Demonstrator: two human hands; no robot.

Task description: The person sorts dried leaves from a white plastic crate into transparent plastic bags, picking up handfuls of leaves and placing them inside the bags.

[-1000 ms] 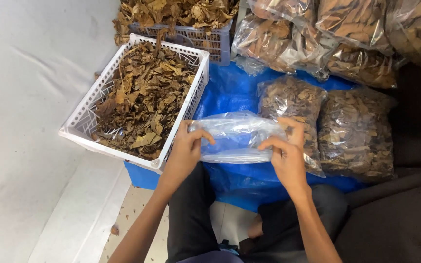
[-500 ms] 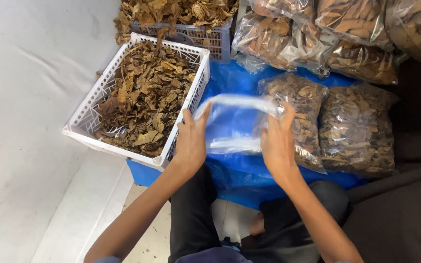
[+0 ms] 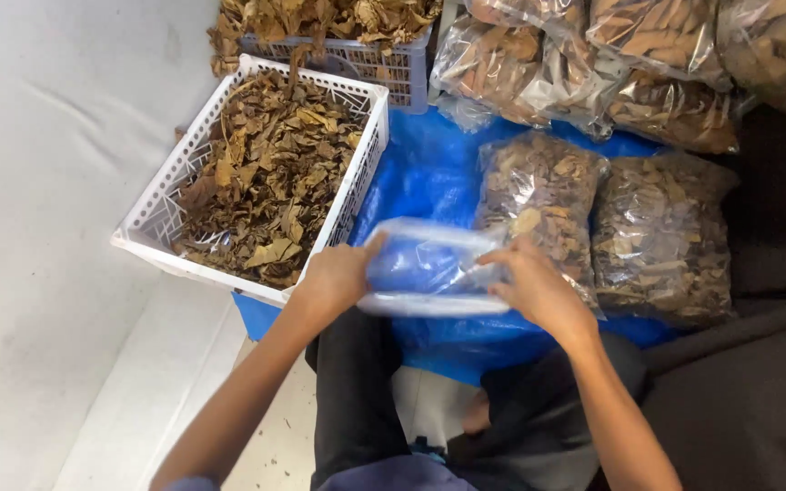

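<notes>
clear empty bag (image 3: 434, 268), between both hands, beside white crate (image 3: 152, 218)

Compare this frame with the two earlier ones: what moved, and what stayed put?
Both hands, left hand and right hand, kept hold of the empty clear plastic bag. Half a second ago it was lifted and spread upright; now it is lowered and flatter again. The white basket of dried leaves, filled bags and blue tarp stayed put.

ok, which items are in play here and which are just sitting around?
In play:
left hand
right hand
empty clear bag, held by both
white crate of dry leaves

Lying about:
filled leaf bags
grey crate
blue tarp
</notes>
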